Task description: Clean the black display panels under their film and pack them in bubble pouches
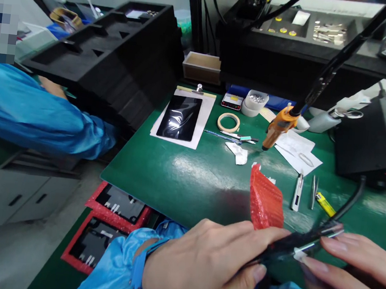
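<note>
My left hand (201,260), with a blue band at the wrist, is closed on a thin dark glossy part (282,246) seen nearly edge-on; its exact kind does not show. At the part's far end, the fingers of my right hand (355,276) pinch its edge, close to a small white piece (299,254). Behind my left knuckles a strip of red bubble wrap (266,200) stands up; whether it is joined to the dark part I cannot tell. A black cable (350,202) runs down behind my right fingertips.
On the green table (196,177) lie a black tablet-like panel (180,118) on a clipboard, a tape roll (229,122), tweezers (314,191) and a cutter (297,192). An orange electric screwdriver (279,126) hangs above. Red-wrapped panels (96,240) lie lower left. A co-worker's blue sleeve (41,110) is at left.
</note>
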The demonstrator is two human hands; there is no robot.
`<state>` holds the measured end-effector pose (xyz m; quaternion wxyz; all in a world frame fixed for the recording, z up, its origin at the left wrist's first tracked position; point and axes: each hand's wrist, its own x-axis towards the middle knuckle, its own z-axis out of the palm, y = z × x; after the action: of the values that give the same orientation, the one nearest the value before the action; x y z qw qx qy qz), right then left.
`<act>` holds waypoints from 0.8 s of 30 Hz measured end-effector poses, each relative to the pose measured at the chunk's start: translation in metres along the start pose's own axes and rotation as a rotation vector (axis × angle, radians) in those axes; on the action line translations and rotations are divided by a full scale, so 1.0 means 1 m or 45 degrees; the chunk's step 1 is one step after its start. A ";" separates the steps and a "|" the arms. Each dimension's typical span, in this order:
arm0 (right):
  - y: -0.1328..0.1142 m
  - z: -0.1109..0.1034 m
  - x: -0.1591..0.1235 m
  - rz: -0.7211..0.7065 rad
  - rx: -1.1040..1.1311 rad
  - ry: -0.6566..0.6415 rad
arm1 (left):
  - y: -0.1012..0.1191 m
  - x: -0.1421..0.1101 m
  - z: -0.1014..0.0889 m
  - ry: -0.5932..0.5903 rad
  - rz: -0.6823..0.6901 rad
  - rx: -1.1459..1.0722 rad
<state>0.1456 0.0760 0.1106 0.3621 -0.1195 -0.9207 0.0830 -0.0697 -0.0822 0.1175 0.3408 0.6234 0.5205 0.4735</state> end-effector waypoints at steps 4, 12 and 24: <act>-0.002 0.000 0.006 -0.039 -0.021 -0.010 | 0.008 -0.001 0.003 0.037 -0.048 0.197; 0.013 -0.016 0.016 -0.286 -0.084 -0.164 | 0.018 -0.006 0.011 0.138 -0.050 0.585; 0.018 -0.022 -0.012 0.113 -0.106 -0.089 | 0.016 -0.010 0.011 0.075 -0.080 0.531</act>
<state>0.1721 0.0912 0.1144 0.3205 -0.1721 -0.9292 0.0648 -0.0544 -0.0943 0.1261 0.2038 0.6498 0.6362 0.3626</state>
